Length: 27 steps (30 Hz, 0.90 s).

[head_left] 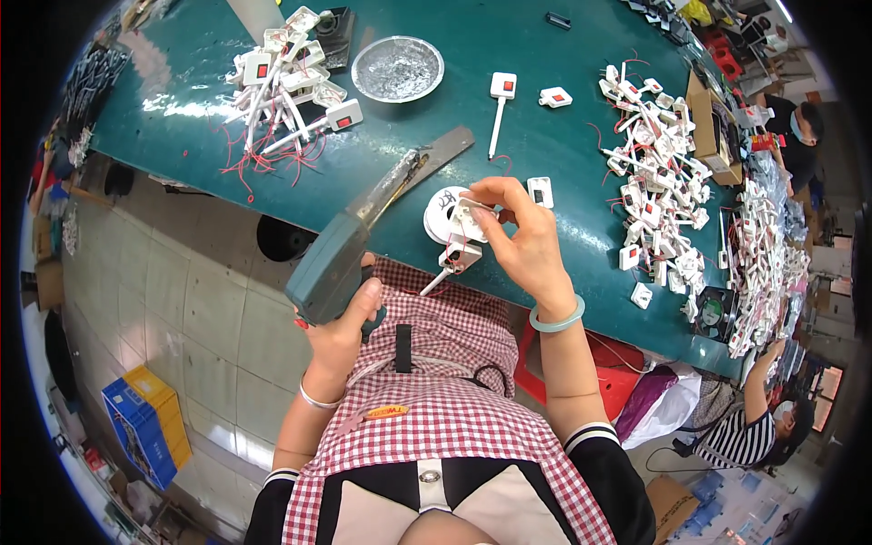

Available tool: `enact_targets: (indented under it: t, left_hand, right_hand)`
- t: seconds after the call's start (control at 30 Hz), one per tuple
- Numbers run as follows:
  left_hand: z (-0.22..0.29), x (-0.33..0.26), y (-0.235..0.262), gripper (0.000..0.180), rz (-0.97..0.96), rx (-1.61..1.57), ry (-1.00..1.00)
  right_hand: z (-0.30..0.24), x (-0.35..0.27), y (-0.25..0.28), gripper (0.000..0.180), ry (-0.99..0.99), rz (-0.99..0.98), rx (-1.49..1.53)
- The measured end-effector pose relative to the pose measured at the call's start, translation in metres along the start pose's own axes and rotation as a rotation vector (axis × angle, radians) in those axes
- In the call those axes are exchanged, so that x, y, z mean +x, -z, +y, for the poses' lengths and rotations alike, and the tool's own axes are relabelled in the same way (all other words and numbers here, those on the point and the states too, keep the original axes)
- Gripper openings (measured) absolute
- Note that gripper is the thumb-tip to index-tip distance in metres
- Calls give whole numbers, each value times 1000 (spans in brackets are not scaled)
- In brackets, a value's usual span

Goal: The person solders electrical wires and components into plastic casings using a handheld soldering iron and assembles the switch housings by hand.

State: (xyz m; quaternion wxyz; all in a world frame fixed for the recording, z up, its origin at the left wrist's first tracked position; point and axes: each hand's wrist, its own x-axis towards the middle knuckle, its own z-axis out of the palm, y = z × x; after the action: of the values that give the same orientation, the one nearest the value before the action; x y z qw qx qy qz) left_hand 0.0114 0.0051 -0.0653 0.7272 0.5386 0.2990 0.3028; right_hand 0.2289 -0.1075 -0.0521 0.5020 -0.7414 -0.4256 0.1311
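Note:
My left hand (338, 329) is wrapped round the grip of a dark green soldering gun (327, 263). Its metal barrel points up and right over the table, beside a flat metal strip (445, 148). Between thumb and fingers, my right hand (527, 238) pinches a small white plastic casing (465, 221). That casing is above a white round spool (438, 216), partly covered by it. Just below, near the table edge, lies a white switch box (461, 258) with a stem and red wires. An open casing half (540, 192) sits beside my right hand.
Piles of white switch casings lie at left (295, 86) and right (654, 182) on the green table (545, 50). A metal bowl (397, 68) holds silvery material. One stemmed switch (501, 95) and a cardboard box (711, 132) are farther off. Two people are at the right.

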Motion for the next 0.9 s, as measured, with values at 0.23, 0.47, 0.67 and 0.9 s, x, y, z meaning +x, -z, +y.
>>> enact_targets:
  t: [0.23, 0.47, 0.67, 0.9]
  left_hand:
    - [5, 4, -8, 31, 86, -56, 6]
    - [-1, 5, 0, 46, 56, -30, 19]
    - [1, 6, -3, 36, 89, -84, -5]
    - [-1, 0, 1, 40, 74, -39, -2]
  right_hand:
    - [8, -4, -16, 15, -116, 127, 151]
    - [10, -4, -21, 13, -11, 148, -85]
    - [10, -6, -32, 13, -81, 255, -75]
    - [11, -7, -32, 12, -63, 234, -179]
